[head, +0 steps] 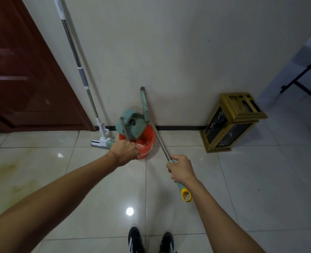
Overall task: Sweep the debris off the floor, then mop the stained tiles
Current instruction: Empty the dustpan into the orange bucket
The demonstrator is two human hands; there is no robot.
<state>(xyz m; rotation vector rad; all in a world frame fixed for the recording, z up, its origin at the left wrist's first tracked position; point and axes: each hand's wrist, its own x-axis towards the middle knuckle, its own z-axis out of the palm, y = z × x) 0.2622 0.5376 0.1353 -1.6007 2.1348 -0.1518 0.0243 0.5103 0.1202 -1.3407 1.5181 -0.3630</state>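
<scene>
A glossy cream tiled floor (260, 179) meets a pale wall; yellowish stained tiles (8, 176) lie at the left. The green plastic dustpan (131, 125) is tilted over the orange plastic bucket (147, 141), which stands by the wall. The left hand (124, 152) is curled around the dustpan's thin metal handle. The right hand (183, 170) is closed around the green grip of a metal-shafted broom (156, 136), whose yellow loop end projects below the fist; the shaft slants up toward the wall. A white flat mop with steel pole (83, 79) leans on the wall just left of the bucket. A gold-framed black marble bin (231, 123) stands to the right; a dark red wooden door (23, 70) is left.
</scene>
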